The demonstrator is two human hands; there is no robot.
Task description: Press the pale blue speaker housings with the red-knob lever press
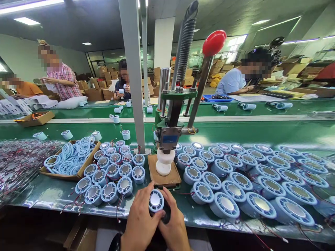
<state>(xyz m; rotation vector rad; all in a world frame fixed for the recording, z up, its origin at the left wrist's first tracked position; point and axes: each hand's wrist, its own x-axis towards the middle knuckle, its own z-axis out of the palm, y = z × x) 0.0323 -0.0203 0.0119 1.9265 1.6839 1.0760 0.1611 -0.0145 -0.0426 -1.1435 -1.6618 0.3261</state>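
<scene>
Both hands meet at the table's front edge, just below the press. My left hand point(141, 212) is closed round the left side of a light-blue round part point(156, 200) with a silver disc in its top. From the right, my right hand point(173, 218) has its fingers curled round the same part, thumb at its lower edge. Something dark shows between the palms. Beyond the hands stands a hand press point(171, 134) with a red knob point(214, 43) on its lever. Its white upper pad hangs over a white round base point(163, 167) on a brown board point(154, 177).
Many similar blue parts point(225, 205) stand right of the press, several point(109, 191) to its left. A cardboard box point(78, 176) holds blue rings. Wired pieces point(23, 164) lie far left. A grey post point(133, 69) rises behind. People work across the green conveyor point(104, 129).
</scene>
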